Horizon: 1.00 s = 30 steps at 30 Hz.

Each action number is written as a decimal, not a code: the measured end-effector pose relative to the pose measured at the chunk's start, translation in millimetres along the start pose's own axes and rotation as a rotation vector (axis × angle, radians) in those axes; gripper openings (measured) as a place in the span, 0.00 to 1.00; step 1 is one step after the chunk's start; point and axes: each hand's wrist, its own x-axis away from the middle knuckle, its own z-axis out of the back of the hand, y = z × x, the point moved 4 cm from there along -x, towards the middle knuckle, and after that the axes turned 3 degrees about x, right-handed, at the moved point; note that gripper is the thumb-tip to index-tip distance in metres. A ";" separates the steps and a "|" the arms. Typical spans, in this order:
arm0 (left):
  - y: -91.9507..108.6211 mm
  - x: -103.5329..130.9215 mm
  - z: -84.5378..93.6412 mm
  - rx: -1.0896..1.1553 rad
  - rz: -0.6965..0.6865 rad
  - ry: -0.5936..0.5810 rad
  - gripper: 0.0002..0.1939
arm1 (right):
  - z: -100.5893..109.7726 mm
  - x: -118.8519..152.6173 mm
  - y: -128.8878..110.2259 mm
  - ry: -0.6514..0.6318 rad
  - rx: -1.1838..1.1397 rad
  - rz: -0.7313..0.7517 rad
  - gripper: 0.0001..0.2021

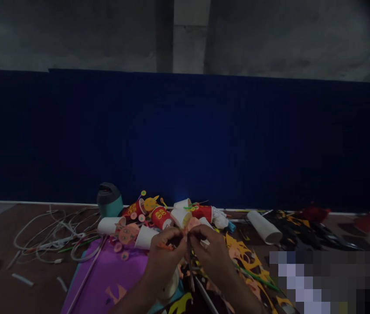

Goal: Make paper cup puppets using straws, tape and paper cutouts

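Near the lower middle, my left hand [168,253] and my right hand [211,250] meet at their fingertips, thumbs and forefingers pinched close together. A small orange paper piece [192,225] shows at the fingertips, and a thin dark stick [190,266] hangs down between the hands. Which hand grips which part is too small and dim to tell. Orange bits also show by my left fingers. Just beyond the hands lie red cups [161,217] and white cups [145,237], some with orange paper faces [128,234].
A teal and grey container [109,200] stands behind a tangle of white cable [50,235] at the left. Purple sheets [106,272] lie in front. Yellow paper scraps [244,255] and a white tube [264,227] are on the right. A blue partition [185,139] rises behind the table.
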 end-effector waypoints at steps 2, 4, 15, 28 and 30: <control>-1.4 -1.2 -0.1 0.087 0.039 -0.009 0.05 | 4.6 -1.1 -4.5 0.025 0.051 0.081 0.07; -5.7 -3.0 -0.9 0.201 0.106 -0.016 0.06 | 8.6 -2.8 -5.6 0.020 0.050 0.079 0.06; -17.2 -6.9 -2.6 0.468 0.317 -0.111 0.17 | -9.0 -4.7 18.5 -0.328 -0.522 -0.330 0.11; -20.8 -7.7 -0.7 0.424 0.326 -0.391 0.21 | 0.1 -2.4 11.2 -0.463 -0.647 -0.349 0.13; -21.4 -3.7 -3.5 0.426 0.364 -0.516 0.25 | -1.4 1.9 10.9 -0.570 -0.646 -0.342 0.12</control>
